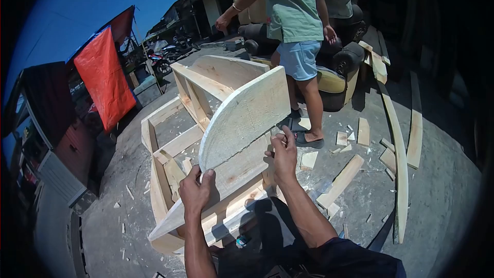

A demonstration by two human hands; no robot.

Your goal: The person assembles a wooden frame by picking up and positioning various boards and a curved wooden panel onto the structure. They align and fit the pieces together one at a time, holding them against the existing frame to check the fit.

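A pale wooden panel with one curved edge (247,113) stands tilted over a wooden frame (180,141). At its lower left corner my left hand (196,191) has its thumb and fingers closed on the panel's edge. My right hand (283,154) is by the panel's lower right edge, fingers curled; what they hold, if anything, is too small to tell. Beneath the panel lies another board (234,175), part of the frame's near side. A small teal object (241,241) is low between my forearms.
A person (298,36) in shorts stands just beyond the frame, beside a dark armchair (347,64). Long planks (395,164) and wood offcuts (342,180) lie on the ground at right. An orange tarp (105,77) hangs at left, with motorcycles (164,56) behind.
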